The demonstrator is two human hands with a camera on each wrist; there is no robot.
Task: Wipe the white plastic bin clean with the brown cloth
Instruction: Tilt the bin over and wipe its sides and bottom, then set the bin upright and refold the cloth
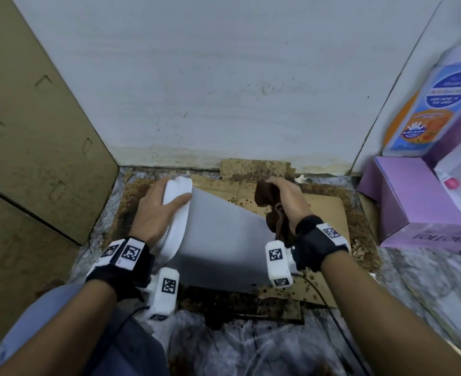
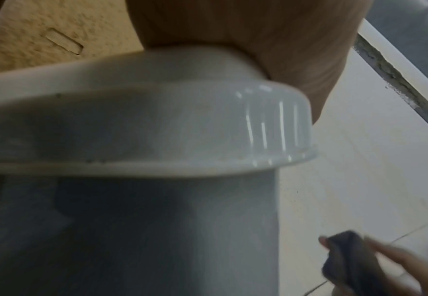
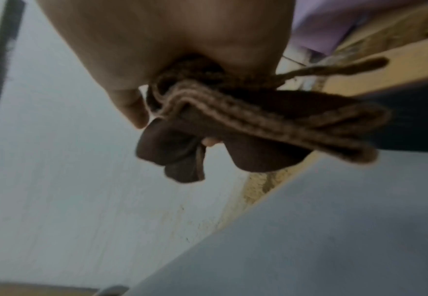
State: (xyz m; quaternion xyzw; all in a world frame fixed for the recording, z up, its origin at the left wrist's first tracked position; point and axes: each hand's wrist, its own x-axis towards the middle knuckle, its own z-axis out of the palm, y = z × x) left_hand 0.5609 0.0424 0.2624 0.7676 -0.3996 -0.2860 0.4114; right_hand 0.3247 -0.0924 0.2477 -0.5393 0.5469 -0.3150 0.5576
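1. A white plastic bin (image 1: 223,240) lies tipped on its side on stained cardboard (image 1: 329,210) spread over the floor, near the foot of the back wall (image 1: 223,90); its domed lid end points toward the left cardboard box (image 1: 34,131), its base toward the right.

2. The left hand (image 1: 156,210) steadies the lid end, fingers (image 1: 177,200) laid fairly straight over the dome with the palm wrapped round the rim. The left wrist view shows the palm pressed on the lid's crown.

3. The right hand (image 1: 286,196) hovers beside the bin's base end, fingers (image 3: 129,108) curled tight round a bunched brown cloth (image 1: 267,196). A stitched hem and a loose loop dangle below the fist in the right wrist view.

4. The cloth looks just clear of the bin wall, near its upper far edge; whether it touches the plastic cannot be told.

5. The step in hand appears to be wiping the outer wall. Done well, it would mean spreading the wad flatter against the plastic, pressing evenly, and stroking along the bin's length from base toward lid.

6. The left hand's hold matters: the round body could roll on the cardboard under sideways pressure.

7. The dirty cardboard sits directly beneath, so the trailing hem risks dragging grime back onto the bin.

8. A purple carton (image 1: 413,202) and a body wash bottle (image 1: 446,104) stand at right.
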